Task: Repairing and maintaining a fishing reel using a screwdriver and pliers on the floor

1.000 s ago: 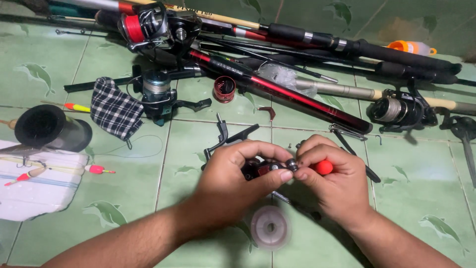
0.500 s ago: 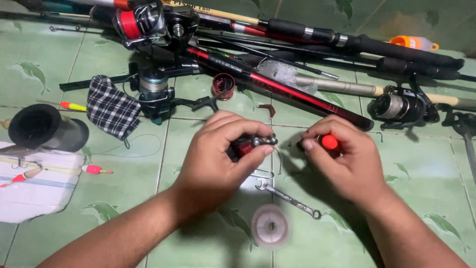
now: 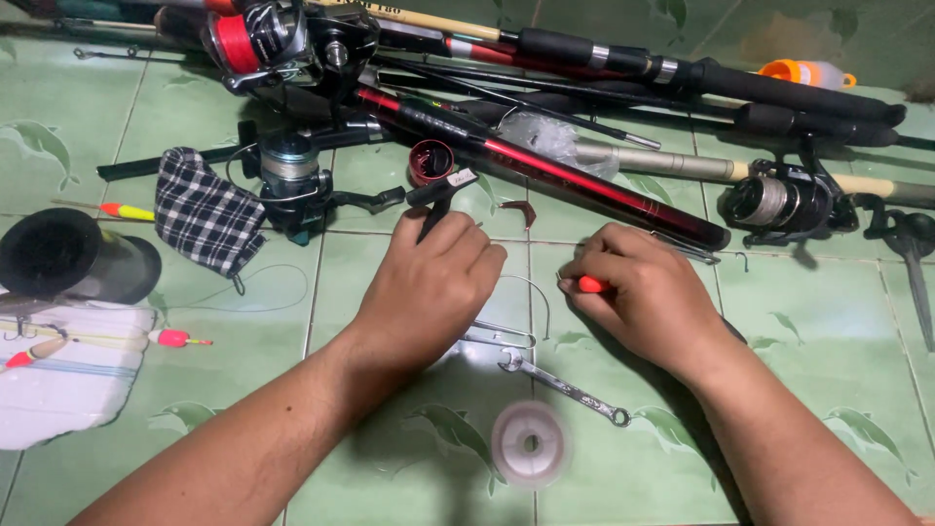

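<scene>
Both hands (image 3: 429,287) (image 3: 648,297) hide small parts; orange tip (image 3: 591,284) shows.

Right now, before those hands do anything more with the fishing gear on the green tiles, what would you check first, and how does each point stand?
1. Left hand holding the dark reel part: ok.
2. Right hand gripping the orange-tipped tool: ok.
3. Tool tip engaged with the part: not ok, hands apart.
4. Thin metal wrench free on the tiles: ok.
5. Clear line spool lying flat: ok.
6. Loose screws accounted for: cannot tell.

Glossy green floor tiles (image 3: 838,321), a metal wrench (image 3: 565,388), checked cloth (image 3: 205,216).
</scene>
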